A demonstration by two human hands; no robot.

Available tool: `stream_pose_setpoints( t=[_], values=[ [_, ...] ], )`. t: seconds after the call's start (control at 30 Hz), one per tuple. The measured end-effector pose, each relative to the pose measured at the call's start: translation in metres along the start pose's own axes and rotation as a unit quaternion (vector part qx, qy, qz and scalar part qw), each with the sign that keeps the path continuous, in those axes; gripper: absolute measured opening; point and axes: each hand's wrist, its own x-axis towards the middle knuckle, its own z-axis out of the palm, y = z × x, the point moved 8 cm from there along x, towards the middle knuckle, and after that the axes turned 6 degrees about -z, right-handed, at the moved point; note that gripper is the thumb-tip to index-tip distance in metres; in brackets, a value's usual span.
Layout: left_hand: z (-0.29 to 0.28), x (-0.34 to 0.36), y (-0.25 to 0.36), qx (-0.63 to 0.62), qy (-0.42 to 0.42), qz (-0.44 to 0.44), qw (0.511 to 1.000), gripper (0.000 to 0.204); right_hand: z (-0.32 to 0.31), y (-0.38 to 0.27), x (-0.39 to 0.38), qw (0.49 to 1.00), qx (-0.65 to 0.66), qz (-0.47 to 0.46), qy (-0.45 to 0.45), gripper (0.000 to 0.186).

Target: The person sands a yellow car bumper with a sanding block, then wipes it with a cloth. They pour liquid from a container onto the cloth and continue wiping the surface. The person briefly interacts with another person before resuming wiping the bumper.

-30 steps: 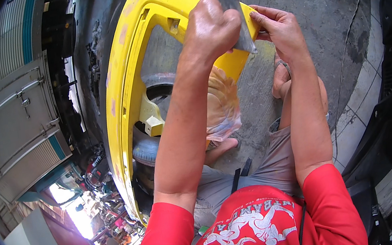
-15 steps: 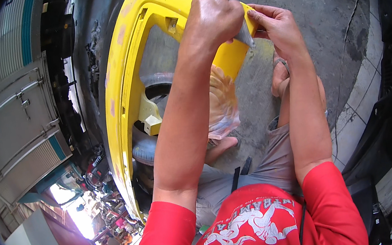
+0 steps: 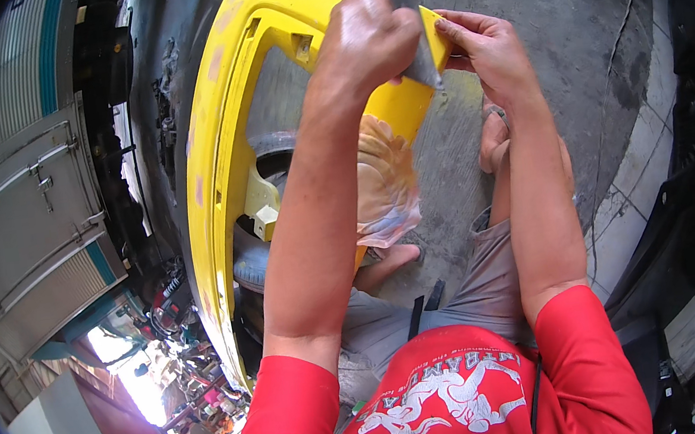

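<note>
A yellow car bumper [image 3: 206,156] with dull pinkish patches curves around in front of me, its end rising between my hands. My left hand [image 3: 368,45] is closed around a dark grey sheet of sandpaper [image 3: 424,64], which lies against the bumper near that end. One corner of the sheet sticks up above my knuckles. On the other side, my right hand [image 3: 490,48] pinches the bumper's tip between thumb and fingers. Part of the bumper is hidden behind my left hand and forearm.
A tyre [image 3: 253,263] lies behind the bumper, beside a crumpled, stained plastic bag or wrap [image 3: 385,182]. A cable [image 3: 609,89] runs along the concrete floor on the right. Cluttered parts [image 3: 200,391] fill the lower left, near a grey metal truck body [image 3: 25,204].
My left hand has shifted slightly left with the sandpaper along the bumper. My right hand keeps its pinch on the tip, having moved only a little left.
</note>
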Motion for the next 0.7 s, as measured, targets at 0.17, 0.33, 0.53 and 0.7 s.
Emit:
stream_pose_setpoints(
  t=[0.17,0.33,0.53,0.7],
  values=[
    [0.006,0.006,-0.005,-0.042,0.012,0.004,0.999,0.041,-0.003,0.006,0.005,1.000,-0.002,0.021,0.018,0.029],
    [-0.004,0.007,-0.018,-0.111,0.015,-0.011,0.994,0.029,-0.011,-0.004,0.007,0.996,0.021,0.003,0.082,0.024],
    [-0.075,-0.082,-0.088,-0.304,0.061,-0.028,0.950,0.026,-0.022,-0.035,-0.004,0.968,-0.045,-0.152,0.193,0.025],
    [-0.085,-0.165,-0.125,-0.412,0.122,-0.075,0.900,0.031,-0.027,-0.035,-0.003,0.964,-0.017,-0.181,0.192,0.028]
  ],
)
